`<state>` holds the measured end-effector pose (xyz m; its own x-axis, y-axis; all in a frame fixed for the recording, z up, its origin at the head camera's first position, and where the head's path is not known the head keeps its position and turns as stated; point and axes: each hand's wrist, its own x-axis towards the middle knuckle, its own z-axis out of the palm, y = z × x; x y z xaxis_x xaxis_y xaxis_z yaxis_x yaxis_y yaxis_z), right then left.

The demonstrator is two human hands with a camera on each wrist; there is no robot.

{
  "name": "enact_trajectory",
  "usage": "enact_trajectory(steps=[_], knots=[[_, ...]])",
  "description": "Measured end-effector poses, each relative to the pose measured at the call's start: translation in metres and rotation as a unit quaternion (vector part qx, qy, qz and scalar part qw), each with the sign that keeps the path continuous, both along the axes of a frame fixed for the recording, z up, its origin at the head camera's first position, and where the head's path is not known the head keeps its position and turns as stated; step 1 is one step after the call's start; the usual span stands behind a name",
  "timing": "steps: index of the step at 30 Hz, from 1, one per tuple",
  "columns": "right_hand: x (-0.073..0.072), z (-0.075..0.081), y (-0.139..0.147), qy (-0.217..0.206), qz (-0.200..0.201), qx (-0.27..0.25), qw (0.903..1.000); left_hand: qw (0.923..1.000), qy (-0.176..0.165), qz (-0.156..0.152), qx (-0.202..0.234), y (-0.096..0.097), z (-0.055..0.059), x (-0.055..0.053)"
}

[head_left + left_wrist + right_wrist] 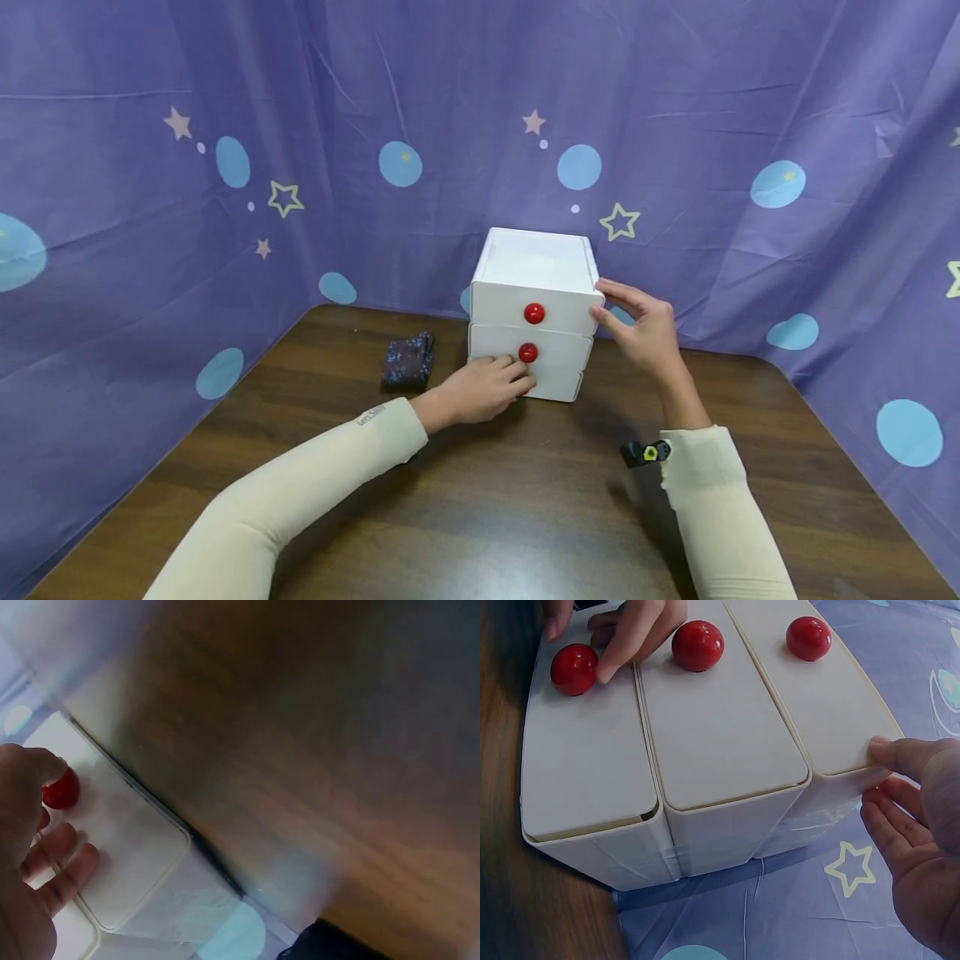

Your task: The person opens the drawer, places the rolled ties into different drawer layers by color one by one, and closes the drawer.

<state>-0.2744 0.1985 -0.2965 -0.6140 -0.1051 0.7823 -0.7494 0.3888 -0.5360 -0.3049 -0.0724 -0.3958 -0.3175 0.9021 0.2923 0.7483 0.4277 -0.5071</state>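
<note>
A white cabinet (540, 258) with three stacked drawers stands on the table, each front bearing a round red knob. My left hand (483, 390) is at the lowest drawer (592, 757). Its thumb and a finger are on either side of the lowest red knob (62, 789), while the other fingers lie near the drawer front. At the cabinet's upper right corner, my right hand (645, 325) holds the edge, thumb on the top drawer front (840, 712) and fingers along the side. All three drawers look closed. The middle knob (528, 352) and top knob (534, 313) are untouched.
A dark folded cloth-like item with a blue pattern (407, 362) lies left of the cabinet. The brown wooden table (480, 500) extends in front. A purple curtain (465, 100) with stars and blue spots hangs close behind the cabinet.
</note>
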Motion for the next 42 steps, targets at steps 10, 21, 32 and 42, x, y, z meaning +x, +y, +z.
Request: enact_trajectory(steps=[10,21,32,42], knots=[[-0.001,-0.001,-0.002,0.0,0.005,-0.005,1.0,0.9935,0.076,-0.002,-0.084,0.017,0.0,0.001],[0.001,-0.001,-0.004,-0.009,0.002,-0.008,0.9999,0.9813,0.159,-0.021,-0.106,0.02,-0.002,0.003],[0.0,-0.001,-0.003,-0.008,0.001,-0.009,0.9999,0.9803,0.162,-0.007,-0.113,0.023,-0.003,0.003],[-0.003,-0.003,-0.001,-0.009,0.001,-0.011,0.9999,0.9811,0.161,-0.016,-0.106,0.023,-0.004,0.002]])
